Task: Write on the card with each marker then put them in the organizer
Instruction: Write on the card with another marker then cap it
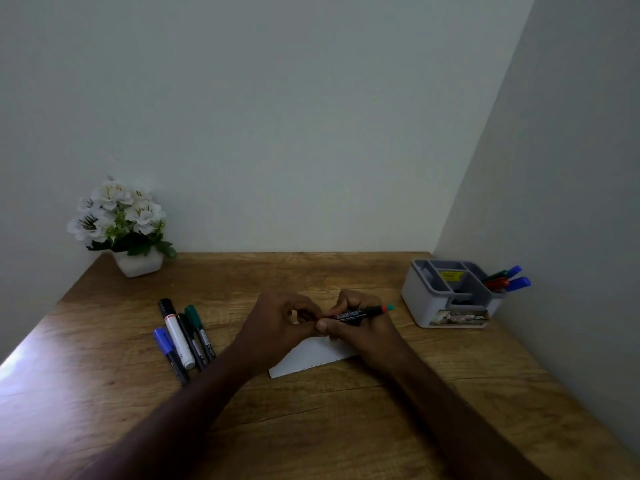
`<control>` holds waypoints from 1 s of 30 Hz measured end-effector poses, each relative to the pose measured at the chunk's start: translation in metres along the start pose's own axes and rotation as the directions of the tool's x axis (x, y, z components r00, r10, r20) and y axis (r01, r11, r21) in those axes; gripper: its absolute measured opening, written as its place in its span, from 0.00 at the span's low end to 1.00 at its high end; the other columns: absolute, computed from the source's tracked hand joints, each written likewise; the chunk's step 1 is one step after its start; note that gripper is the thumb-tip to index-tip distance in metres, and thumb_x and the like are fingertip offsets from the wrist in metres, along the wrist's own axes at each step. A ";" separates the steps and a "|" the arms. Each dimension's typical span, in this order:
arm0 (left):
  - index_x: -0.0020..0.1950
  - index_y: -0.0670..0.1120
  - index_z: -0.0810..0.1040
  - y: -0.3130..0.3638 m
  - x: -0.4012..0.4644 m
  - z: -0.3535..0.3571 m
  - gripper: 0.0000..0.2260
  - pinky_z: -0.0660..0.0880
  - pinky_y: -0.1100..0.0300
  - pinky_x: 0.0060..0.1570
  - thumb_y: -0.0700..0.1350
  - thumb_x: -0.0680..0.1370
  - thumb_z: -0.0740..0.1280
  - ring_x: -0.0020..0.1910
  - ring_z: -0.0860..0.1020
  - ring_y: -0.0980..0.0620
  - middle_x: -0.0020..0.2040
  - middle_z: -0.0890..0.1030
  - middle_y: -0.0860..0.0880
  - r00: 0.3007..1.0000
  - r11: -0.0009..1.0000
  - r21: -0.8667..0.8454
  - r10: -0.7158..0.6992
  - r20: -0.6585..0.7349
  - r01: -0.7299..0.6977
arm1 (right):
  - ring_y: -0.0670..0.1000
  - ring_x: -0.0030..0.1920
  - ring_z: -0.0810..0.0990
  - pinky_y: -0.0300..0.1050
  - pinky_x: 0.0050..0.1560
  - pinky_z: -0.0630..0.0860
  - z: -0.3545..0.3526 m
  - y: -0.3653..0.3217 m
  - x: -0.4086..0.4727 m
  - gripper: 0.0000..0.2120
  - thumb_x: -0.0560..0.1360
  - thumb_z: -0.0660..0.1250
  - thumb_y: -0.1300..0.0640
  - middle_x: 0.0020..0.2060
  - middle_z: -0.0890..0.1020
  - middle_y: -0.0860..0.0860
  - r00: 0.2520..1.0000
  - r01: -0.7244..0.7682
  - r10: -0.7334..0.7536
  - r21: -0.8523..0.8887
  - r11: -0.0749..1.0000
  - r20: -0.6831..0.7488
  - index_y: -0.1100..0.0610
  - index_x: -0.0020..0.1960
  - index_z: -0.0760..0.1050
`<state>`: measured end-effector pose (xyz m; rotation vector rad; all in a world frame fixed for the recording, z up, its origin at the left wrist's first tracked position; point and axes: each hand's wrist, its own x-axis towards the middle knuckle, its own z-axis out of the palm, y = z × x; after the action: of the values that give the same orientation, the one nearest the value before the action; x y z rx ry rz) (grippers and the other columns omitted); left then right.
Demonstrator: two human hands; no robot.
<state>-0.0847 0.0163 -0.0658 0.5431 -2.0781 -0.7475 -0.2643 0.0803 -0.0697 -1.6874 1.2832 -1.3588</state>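
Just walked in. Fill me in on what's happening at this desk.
A person sits at a wooden desk with both hands over a white card. The right hand grips a black marker, and the left hand pinches its near end, perhaps at the cap. Four more markers lie side by side to the left. The grey organizer on the right already holds several markers in its right compartment. A pot of white flowers stands at the back left.
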 end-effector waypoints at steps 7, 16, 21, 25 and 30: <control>0.43 0.49 0.82 0.008 0.005 0.005 0.13 0.75 0.71 0.37 0.46 0.63 0.81 0.40 0.83 0.59 0.39 0.84 0.57 0.990 0.993 -0.039 -0.113 -0.079 0.110 | 0.49 0.53 0.83 0.41 0.51 0.78 -0.007 0.001 0.001 0.07 0.79 0.67 0.62 0.53 0.86 0.53 0.992 -0.047 0.059 0.111 0.993 -0.112 0.63 0.55 0.80; 0.53 0.53 0.80 0.035 0.047 0.037 0.15 0.75 0.66 0.44 0.59 0.71 0.72 0.45 0.79 0.62 0.47 0.81 0.59 0.995 0.959 0.284 -0.042 0.092 0.014 | 0.48 0.36 0.77 0.48 0.38 0.77 -0.054 -0.014 0.006 0.12 0.84 0.57 0.55 0.38 0.78 0.50 0.930 0.038 -0.103 -0.186 0.982 -0.354 0.47 0.66 0.71; 0.53 0.48 0.81 0.042 0.087 0.061 0.15 0.79 0.59 0.45 0.58 0.73 0.70 0.45 0.80 0.59 0.46 0.83 0.54 0.982 0.945 0.327 -0.034 0.188 -0.029 | 0.44 0.36 0.80 0.40 0.36 0.78 -0.156 -0.054 0.002 0.11 0.76 0.71 0.56 0.37 0.81 0.47 0.824 -0.144 -0.225 -0.576 0.804 -0.521 0.52 0.57 0.75; 0.52 0.47 0.81 0.048 0.116 0.082 0.13 0.80 0.53 0.48 0.55 0.74 0.71 0.45 0.81 0.54 0.47 0.84 0.50 0.961 0.928 0.368 -0.043 0.271 -0.062 | 0.45 0.34 0.80 0.38 0.37 0.78 -0.223 -0.081 -0.002 0.05 0.71 0.74 0.55 0.37 0.84 0.50 0.821 -0.320 -0.207 -0.730 0.604 -0.532 0.55 0.46 0.82; 0.51 0.47 0.81 0.054 0.135 0.100 0.12 0.80 0.50 0.47 0.53 0.75 0.70 0.43 0.80 0.53 0.45 0.83 0.49 0.950 0.914 0.393 -0.035 0.310 -0.095 | 0.48 0.36 0.81 0.43 0.39 0.82 -0.247 -0.078 0.002 0.04 0.68 0.74 0.58 0.36 0.84 0.51 0.860 -0.449 -0.022 -0.775 0.445 -0.510 0.56 0.42 0.84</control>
<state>-0.2478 0.0043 0.0004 0.6477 -2.5562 -0.3966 -0.4757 0.1312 0.0711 -1.6919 2.7679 -0.9513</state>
